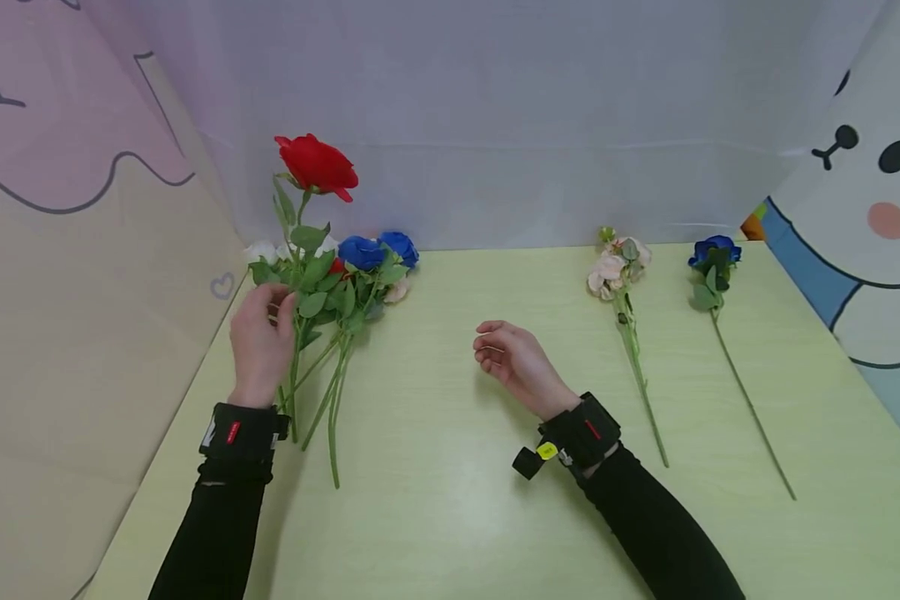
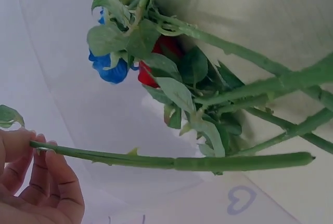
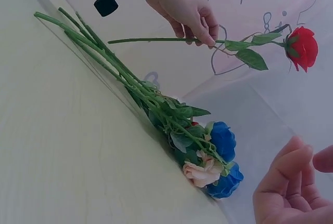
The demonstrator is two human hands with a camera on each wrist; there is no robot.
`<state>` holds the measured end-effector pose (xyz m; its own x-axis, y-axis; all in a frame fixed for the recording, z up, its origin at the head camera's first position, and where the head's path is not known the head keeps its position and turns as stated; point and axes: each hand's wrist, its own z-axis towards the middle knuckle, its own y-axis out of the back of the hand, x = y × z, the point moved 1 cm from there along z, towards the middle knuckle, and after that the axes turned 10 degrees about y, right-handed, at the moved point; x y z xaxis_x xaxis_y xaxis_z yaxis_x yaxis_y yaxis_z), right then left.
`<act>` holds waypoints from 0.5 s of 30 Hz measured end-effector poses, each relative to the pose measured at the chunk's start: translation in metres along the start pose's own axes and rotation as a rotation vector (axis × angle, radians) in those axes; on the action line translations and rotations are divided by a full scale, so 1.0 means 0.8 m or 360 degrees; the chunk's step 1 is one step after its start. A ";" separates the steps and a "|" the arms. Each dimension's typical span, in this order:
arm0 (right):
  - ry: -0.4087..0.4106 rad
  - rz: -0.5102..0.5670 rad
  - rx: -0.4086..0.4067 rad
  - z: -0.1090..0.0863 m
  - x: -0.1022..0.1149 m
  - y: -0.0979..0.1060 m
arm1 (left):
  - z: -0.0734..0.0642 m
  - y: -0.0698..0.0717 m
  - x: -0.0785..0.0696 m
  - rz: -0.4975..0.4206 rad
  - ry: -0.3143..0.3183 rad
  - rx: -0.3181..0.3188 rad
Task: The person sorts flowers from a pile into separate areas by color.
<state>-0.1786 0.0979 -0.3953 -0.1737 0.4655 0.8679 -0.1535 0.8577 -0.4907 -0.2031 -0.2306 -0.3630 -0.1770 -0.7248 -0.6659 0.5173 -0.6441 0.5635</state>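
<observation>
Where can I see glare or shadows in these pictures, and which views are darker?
Head view: a soft, pale glare on the near part of the table, and a faint shadow beside the left sleeve; right wrist view: darker, with a thin shadow along the flower bundle; left wrist view: also darker, though the held stem shows its thorns.

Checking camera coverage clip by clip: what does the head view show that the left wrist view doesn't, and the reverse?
Head only: the right hand, the held rose's red bloom, and the pink flower and lone blue rose lying to the right.
Left wrist only: a thorn standing out clearly on the held stem.
Both: the left hand holding that stem, blue blooms in the pile, and the heart drawing.
</observation>
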 end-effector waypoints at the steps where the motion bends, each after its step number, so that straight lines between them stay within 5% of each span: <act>1: 0.0003 -0.0006 -0.0003 0.000 0.001 0.001 | -0.001 -0.002 -0.003 -0.0015 -0.0004 0.0016; 15: 0.0099 -0.0211 0.0056 -0.010 0.016 0.019 | -0.013 -0.053 -0.066 -0.0291 -0.0056 0.0209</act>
<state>-0.1755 0.1182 -0.3912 -0.0895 0.3621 0.9278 -0.2054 0.9048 -0.3730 -0.2073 -0.1621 -0.3566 -0.2883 -0.5996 -0.7466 0.3607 -0.7903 0.4954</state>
